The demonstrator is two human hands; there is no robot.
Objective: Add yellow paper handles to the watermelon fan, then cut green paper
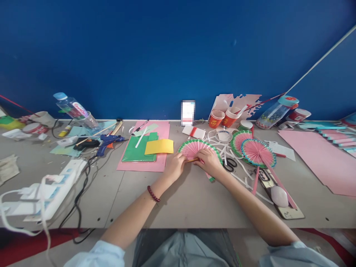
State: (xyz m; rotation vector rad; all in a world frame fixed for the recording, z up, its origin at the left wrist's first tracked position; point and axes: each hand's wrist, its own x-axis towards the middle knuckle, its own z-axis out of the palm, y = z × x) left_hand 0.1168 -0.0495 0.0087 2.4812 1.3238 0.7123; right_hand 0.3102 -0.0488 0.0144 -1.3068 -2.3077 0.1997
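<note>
A pleated paper fan (pixel 191 147), pink with a green and white rim, is spread in a half circle in front of me. My left hand (pixel 175 165) is closed at the fan's lower left edge. A thin brownish strip or stick (pixel 191 160) runs between my fingertips along that edge. My right hand (pixel 209 162) pinches the fan near its centre, covering part of the pleats; a folded end shows below the palm. Black-handled scissors (pixel 230 164) lie just right of my right hand. Two round finished fans (pixel 258 152) with pink handles overlap farther right.
Green sheets (pixel 139 151) and a yellow paper piece (pixel 159 147) rest on pink card (pixel 144 167) at left. Beyond are a blue glue gun (pixel 107 142) and a power strip (pixel 65 185). White paper strips (pixel 246 168), red cups (pixel 217 118) and a phone (pixel 290 212) occupy the right.
</note>
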